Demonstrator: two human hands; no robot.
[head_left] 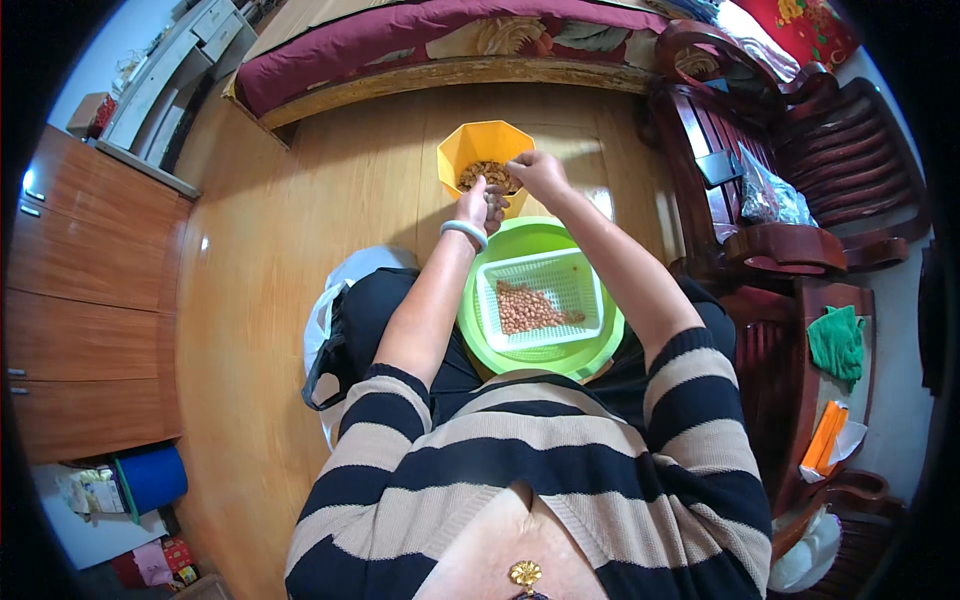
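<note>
Above the near side of a yellow bin [461, 148], my left hand [482, 206] is turned palm up with its fingers curled. Something small seems to lie in it, too unclear to name. At the bin's right rim my right hand [541, 177] has thumb and fingers pinched together; whatever is between them is hidden. Brown pieces that look like peanut shells [482, 175] cover the bin's bottom. Between my legs sits a green basin [611, 338], and in it a white slotted basket [570, 283]. Reddish-brown shelled peanuts [525, 308] are heaped toward the basket's left side.
A bed [440, 75] stands beyond the bin. Dark wooden chairs [770, 170] line the right, holding a phone [719, 167], a clear plastic bag [770, 195] and a green cloth [836, 343]. A white bag [365, 268] is beside my left leg. Brown cabinets [90, 290] are at left.
</note>
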